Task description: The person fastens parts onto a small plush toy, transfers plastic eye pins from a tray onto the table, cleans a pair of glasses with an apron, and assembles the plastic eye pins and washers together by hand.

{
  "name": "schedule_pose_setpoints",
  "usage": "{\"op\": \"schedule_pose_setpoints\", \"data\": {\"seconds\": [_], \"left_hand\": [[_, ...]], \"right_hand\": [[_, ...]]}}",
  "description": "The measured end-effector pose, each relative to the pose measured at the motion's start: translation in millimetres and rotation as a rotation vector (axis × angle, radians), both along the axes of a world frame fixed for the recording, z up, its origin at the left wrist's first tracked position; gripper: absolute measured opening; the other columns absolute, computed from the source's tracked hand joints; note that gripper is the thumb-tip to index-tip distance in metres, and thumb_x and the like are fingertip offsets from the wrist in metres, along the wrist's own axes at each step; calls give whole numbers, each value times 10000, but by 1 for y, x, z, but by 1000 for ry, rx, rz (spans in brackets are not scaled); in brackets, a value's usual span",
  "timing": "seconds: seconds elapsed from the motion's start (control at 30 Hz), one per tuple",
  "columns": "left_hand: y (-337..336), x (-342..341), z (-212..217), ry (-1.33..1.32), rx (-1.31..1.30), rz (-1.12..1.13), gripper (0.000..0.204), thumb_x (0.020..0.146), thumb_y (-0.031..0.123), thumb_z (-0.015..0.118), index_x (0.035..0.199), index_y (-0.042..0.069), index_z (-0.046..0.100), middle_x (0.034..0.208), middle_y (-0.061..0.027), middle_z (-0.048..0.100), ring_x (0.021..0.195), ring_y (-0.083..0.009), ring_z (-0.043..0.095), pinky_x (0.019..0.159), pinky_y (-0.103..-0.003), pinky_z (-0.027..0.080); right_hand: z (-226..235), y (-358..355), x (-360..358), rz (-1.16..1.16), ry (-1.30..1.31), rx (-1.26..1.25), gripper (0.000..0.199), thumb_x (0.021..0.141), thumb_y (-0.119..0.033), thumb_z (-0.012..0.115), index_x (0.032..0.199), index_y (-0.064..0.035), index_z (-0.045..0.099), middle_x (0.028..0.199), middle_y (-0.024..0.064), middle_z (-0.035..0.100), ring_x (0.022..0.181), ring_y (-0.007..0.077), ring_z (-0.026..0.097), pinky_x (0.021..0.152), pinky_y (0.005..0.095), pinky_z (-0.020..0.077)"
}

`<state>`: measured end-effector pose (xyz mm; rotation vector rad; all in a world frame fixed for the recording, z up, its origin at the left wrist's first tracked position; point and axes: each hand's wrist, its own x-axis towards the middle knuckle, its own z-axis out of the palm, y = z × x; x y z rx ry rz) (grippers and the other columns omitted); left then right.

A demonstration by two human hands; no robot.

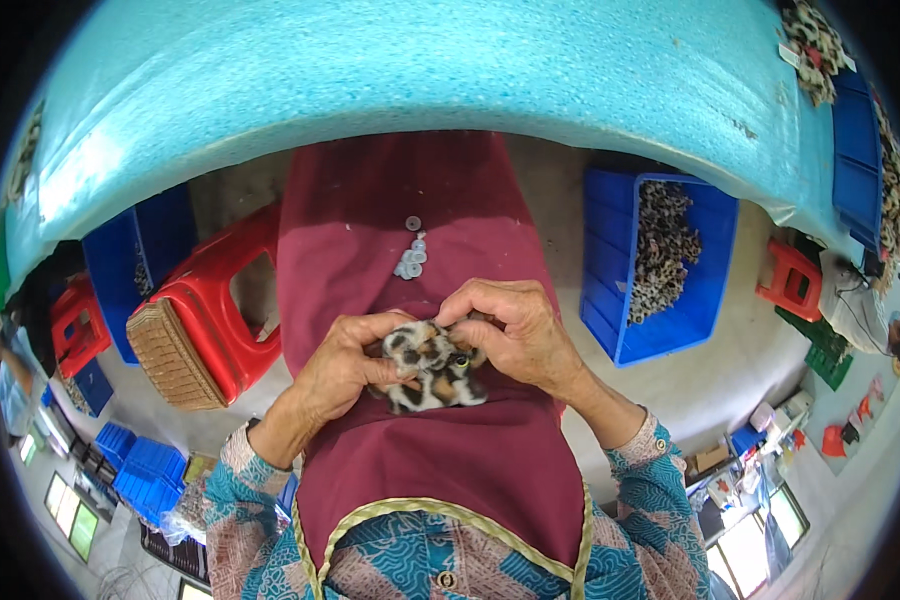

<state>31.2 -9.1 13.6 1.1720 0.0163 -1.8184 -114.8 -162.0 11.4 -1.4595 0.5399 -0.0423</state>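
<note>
Over my lap I hold a small spotted plush piece [435, 388], white with black and tan patches, with a round yellowish-green eye on its right side. My left hand [332, 368] is closed on its left edge, thumb below and fingers above. My right hand [518, 330] pinches its upper right edge; the fingertips partly hide what lies between them. Farther out on the maroon apron [410, 180] lies a little heap of pale, translucent round discs [410, 264], with a greyer disc [413, 223] just beyond it.
A turquoise-covered table [450, 75] spans the far side. To the right stands a blue crate [610, 270] holding spotted plush pieces [660, 250]. At left are a red plastic stool [225, 300] with a woven seat [175, 350] and another blue crate [170, 225]. More plush pieces [818, 45] lie at the table's right end.
</note>
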Motion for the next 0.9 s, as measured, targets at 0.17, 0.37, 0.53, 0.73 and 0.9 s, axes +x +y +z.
{"op": "schedule_pose_setpoints", "data": {"seconds": [0.17,0.37,0.53,0.73,0.9], "left_hand": [[11,-1,-3,393,-79,43,485,627,-77,710,1086,1,575,997,-74,642,913,-166,615,779,-282,514],[59,-15,-43,618,-48,398,569,740,170,674,1235,-23,472,1214,-165,551,1107,-297,546,964,-428,432],[59,-12,-60,591,-151,208,541,742,117,652,1227,-43,472,1207,-179,551,1085,-306,561,957,-449,437],[47,-8,-33,626,-175,220,601,719,142,656,1232,-87,441,1190,-200,554,1069,-310,571,958,-449,439],[48,-8,-41,649,-177,229,602,718,132,664,1232,-89,439,1189,-200,555,1073,-311,569,961,-439,438]], "right_hand": [[-4,1,8,58,-165,5,133,690,34,630,816,-7,620,742,93,644,680,192,636,609,302,487],[-19,5,8,103,-294,123,92,750,30,625,840,14,622,805,80,650,765,170,628,703,291,484],[-16,5,10,154,-376,154,91,762,20,635,850,26,613,812,78,636,782,166,613,716,296,469],[-14,4,13,208,-413,135,101,762,3,637,862,19,628,787,68,635,750,166,611,684,291,465],[1,-5,11,218,-332,220,101,770,-1,620,868,17,634,787,49,640,746,120,600,674,276,463]]}}
